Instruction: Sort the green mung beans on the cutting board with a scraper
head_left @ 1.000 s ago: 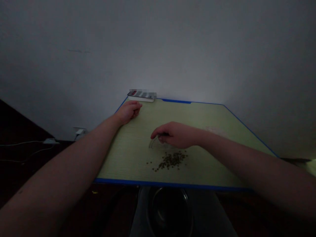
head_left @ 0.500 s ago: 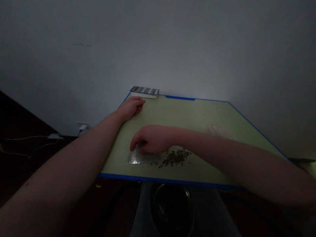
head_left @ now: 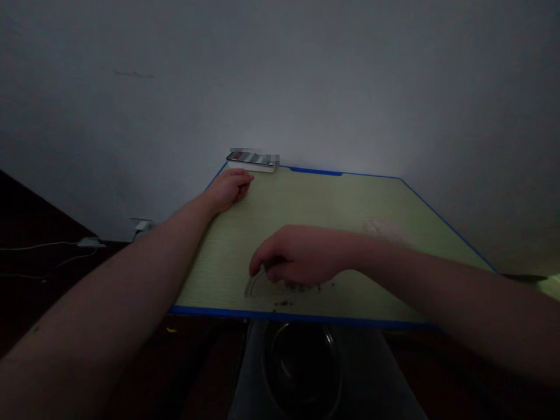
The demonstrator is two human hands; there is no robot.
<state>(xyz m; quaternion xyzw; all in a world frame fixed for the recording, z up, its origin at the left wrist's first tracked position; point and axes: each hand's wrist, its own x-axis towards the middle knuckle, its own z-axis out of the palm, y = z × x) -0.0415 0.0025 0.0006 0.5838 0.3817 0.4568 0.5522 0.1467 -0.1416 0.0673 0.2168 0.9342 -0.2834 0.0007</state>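
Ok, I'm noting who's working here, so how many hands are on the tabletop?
2. The left hand rests at the far edge of the green tabletop, near a phone; the right hand holds a clear plastic sheet by the near edge, over dark seeds.

The pale green wood-grain surface [head_left: 306, 204] has a blue edge band [head_left: 280, 315] along its near side. A phone [head_left: 252, 157] lies on a white block [head_left: 251, 168] at the far edge. Near the front edge are a curved clear plastic sheet [head_left: 256, 289] and sparse dark seeds [head_left: 284, 303], while a whitish smear [head_left: 385, 228] marks the right side.
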